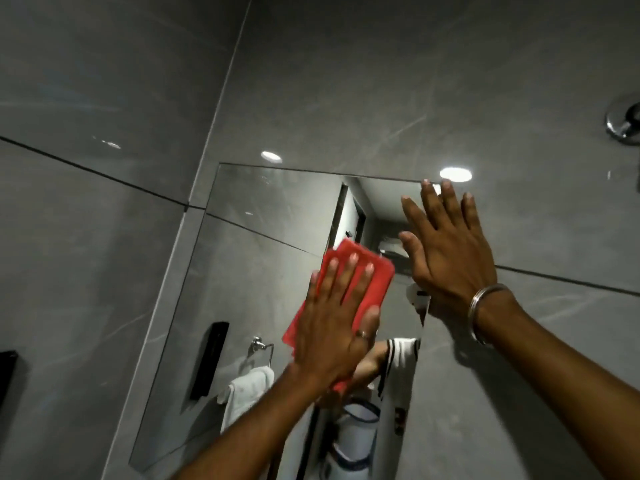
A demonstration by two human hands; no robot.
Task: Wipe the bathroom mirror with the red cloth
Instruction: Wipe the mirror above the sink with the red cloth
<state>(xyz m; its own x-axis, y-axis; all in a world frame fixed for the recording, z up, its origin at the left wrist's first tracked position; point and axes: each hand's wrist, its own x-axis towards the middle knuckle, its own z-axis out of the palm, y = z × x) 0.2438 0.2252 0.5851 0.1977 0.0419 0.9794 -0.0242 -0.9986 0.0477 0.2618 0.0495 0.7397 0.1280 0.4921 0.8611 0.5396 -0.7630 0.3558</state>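
Note:
The frameless bathroom mirror (249, 271) hangs on the grey tiled wall, tilted in my view. My left hand (336, 323) lies flat on the folded red cloth (367, 275) and presses it against the glass near the mirror's middle. The cloth sticks out beyond my fingertips and below my palm. My right hand (446, 251) rests flat with fingers spread on the mirror's upper right edge, holding nothing. A metal bangle circles that wrist.
A chrome wall fitting (625, 121) sits at the far right on the tiles. A black object (7, 375) is mounted at the left edge. The mirror reflects a towel ring with a white towel (247, 389) and a black dispenser (211, 358).

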